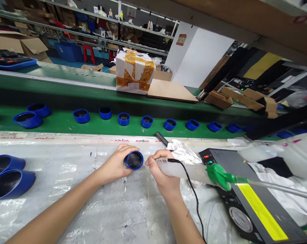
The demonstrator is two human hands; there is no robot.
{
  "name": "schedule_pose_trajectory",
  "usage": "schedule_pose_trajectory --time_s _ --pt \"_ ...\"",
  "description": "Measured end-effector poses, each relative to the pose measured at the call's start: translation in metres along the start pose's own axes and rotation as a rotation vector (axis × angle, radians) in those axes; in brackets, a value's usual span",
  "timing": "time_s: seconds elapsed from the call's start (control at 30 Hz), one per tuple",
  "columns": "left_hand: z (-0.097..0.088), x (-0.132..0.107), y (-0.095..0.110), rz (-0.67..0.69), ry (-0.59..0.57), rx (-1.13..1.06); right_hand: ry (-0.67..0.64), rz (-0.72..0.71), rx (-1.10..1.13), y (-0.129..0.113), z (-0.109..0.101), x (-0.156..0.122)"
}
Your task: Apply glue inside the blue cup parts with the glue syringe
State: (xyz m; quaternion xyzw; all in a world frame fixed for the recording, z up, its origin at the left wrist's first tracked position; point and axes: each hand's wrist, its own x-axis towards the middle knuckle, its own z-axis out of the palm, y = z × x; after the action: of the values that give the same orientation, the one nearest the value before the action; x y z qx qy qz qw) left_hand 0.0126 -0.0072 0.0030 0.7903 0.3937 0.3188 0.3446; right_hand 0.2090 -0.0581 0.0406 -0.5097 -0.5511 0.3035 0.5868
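My left hand [119,162] is closed around a small blue ring-shaped cup [135,160] with a dark inside, its opening facing me. Just right of it, my right hand [165,171] grips a translucent dispensing syringe [186,172], whose tip end points at the cup's rim. A green cap [219,177] with a hose fitting closes the syringe's far end. The black cable [194,189] hangs down beside my right wrist. Whether the tip touches the rim I cannot make out.
Several blue cups [147,121] stand in a row along the green conveyor belt [59,127]. Two larger-looking blue cups [15,184] rest at the left on the plastic-covered table [97,213]. A grey dispenser box [244,196] with a gauge and a white cloth [183,151] lie at the right.
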Motion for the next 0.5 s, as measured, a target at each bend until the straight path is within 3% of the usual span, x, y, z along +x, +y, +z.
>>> schedule_pose_trajectory --time_s 0.5 --pt "-0.0003 -0.0002 -0.0008 0.012 -0.009 -0.009 -0.155 0.034 0.071 0.0066 0.0027 -0.0059"
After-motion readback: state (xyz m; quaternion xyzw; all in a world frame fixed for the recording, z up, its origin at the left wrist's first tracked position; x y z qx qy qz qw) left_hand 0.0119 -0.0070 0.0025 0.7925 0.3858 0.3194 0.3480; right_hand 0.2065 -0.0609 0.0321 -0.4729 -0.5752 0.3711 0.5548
